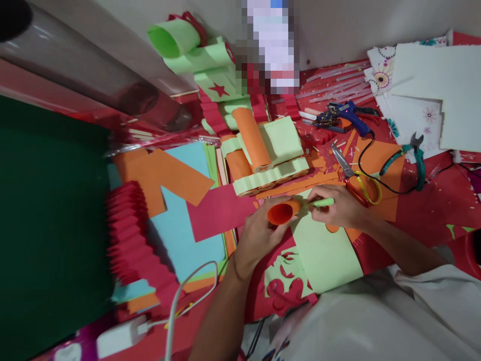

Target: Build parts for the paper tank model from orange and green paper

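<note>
My feed showed the left hand (259, 231), fingers curled round an orange tube (286, 212); the right hand (332, 204) pinched a green stick (324, 202) beside it.

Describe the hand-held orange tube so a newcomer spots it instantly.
On the red table, find the large pale green sheet. Near its far left corner, the left hand holds the orange tube, open mouth facing the camera; a similar orange roll lies unheld farther off.

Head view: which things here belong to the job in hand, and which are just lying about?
Likely in the job:
orange paper tube, in the left hand
slim green piece, in the right hand
light green sheet below
scissors and glue gun, unheld but nearby

Likely just lying about:
white charger
teal-handled pliers
flower-patterned sheet
</note>
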The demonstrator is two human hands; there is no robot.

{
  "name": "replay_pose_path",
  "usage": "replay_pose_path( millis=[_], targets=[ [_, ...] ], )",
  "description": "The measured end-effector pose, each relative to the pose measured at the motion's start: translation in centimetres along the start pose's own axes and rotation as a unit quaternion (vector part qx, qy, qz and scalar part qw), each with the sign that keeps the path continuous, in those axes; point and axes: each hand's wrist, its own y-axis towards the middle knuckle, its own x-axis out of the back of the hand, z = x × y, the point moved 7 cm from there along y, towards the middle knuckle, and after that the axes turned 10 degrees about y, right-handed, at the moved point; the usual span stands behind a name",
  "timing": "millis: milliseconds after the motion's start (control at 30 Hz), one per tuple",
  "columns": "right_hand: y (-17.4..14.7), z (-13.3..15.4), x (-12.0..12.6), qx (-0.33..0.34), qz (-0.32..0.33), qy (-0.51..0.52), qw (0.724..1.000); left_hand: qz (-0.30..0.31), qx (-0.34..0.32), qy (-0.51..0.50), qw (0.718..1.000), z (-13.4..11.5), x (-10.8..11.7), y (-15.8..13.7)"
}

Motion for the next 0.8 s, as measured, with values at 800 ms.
replay_pose_path(
  millis=[800],
  targets=[
    [-0.02,0.22,-0.49,-0.006,0.032,0.003,0.999,0.009,-0.012,-0.016,1.000,0.05,-0.14,-0.01]
  ],
)
